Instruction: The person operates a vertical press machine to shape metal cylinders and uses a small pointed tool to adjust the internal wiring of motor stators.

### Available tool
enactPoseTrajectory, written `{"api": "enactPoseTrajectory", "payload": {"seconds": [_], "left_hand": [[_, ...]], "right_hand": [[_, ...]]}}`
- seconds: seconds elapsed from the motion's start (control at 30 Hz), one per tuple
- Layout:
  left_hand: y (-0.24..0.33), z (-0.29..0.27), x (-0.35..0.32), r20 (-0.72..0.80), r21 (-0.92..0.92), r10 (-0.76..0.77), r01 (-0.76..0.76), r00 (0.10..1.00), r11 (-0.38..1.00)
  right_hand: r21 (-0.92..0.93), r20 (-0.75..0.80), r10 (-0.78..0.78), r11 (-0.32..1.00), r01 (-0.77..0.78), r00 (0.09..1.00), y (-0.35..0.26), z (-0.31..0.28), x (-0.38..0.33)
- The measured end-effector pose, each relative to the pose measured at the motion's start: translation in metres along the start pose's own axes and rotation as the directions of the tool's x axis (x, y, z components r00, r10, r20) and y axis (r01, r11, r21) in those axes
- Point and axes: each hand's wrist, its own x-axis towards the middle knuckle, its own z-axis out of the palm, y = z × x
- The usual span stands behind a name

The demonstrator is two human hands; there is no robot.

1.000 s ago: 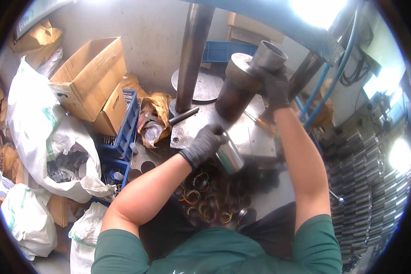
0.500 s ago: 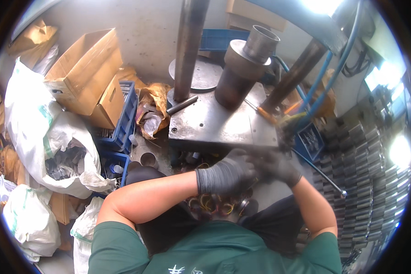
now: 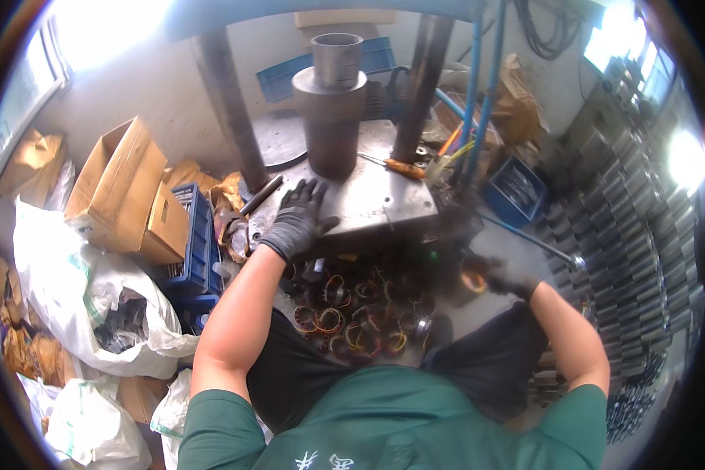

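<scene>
Whereas both hands met low over the wound coils a moment ago, the left hand (image 3: pixel 296 219) now lies flat, fingers spread, on the steel bench (image 3: pixel 384 196) just before the grey cylinder (image 3: pixel 333 117). Right hand (image 3: pixel 503 276), blurred, is clamped on a copper-wound ring (image 3: pixel 473 280) beside the coil pile (image 3: pixel 360 309).

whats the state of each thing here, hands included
left hand: gloved, open, flat on the steel plate
right hand: gloved, closed on a wound coil part, low at the right
steel cylinder: upright on the plate
screwdriver: lying on the plate
cardboard box: open
blue crate: upright
white bags: open, slumped
</scene>
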Motion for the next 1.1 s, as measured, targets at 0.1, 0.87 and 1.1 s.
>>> {"api": "enactPoseTrajectory", "payload": {"seconds": [0.1,0.87,1.1], "left_hand": [[-0.009,0.013,0.007,0.178,0.092,0.012,-0.028,0.984,0.995],[0.014,0.038,0.01,-0.122,-0.506,0.046,-0.102,0.992,0.856],[-0.006,0.059,0.033,-0.243,-0.291,0.135,-0.205,0.961,0.934]], "right_hand": [[0.061,-0.229,0.049,0.997,-0.035,0.972,0.062,-0.052,-0.008],[0.757,-0.555,0.748,0.272,0.594,0.365,0.327,0.038,-0.227],[0.693,-0.419,0.908,0.309,0.651,0.016,0.329,0.024,-0.186]]}}
